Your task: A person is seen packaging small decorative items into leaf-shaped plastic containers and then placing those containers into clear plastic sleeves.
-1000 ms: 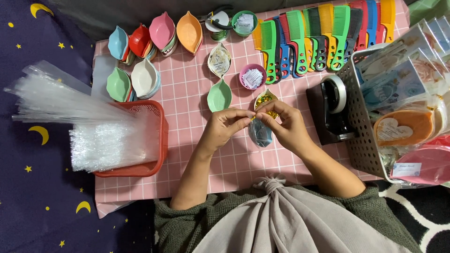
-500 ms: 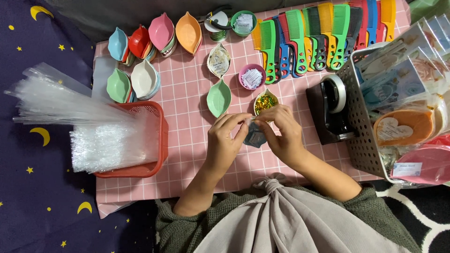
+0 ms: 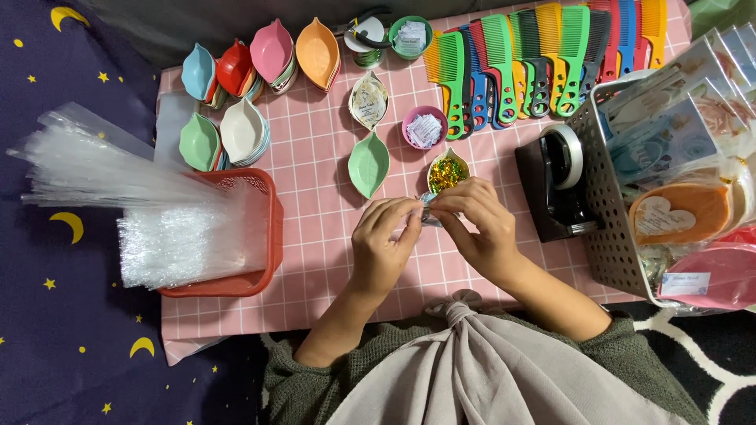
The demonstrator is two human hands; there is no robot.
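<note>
Together, left hand point(image 3: 383, 245) and right hand point(image 3: 479, 230) pinching small shiny packet point(image 3: 428, 206) between fingertips, hovering just below glitter-filled leaf dish point(image 3: 448, 171).

Left hand point(image 3: 383, 248) and right hand point(image 3: 480, 232) are pinching a small clear packet point(image 3: 428, 209) together over the pink checked table point(image 3: 315, 236), just near of a leaf dish of glitter point(image 3: 448, 171).

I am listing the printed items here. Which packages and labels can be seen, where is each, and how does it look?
Clear bags: left, in red basket.
Paper slips: centre, white, in pink round cup.
Label card: upper centre, white, in leaf dish.
Heart label: right, white, on orange packet in grey basket.
</note>
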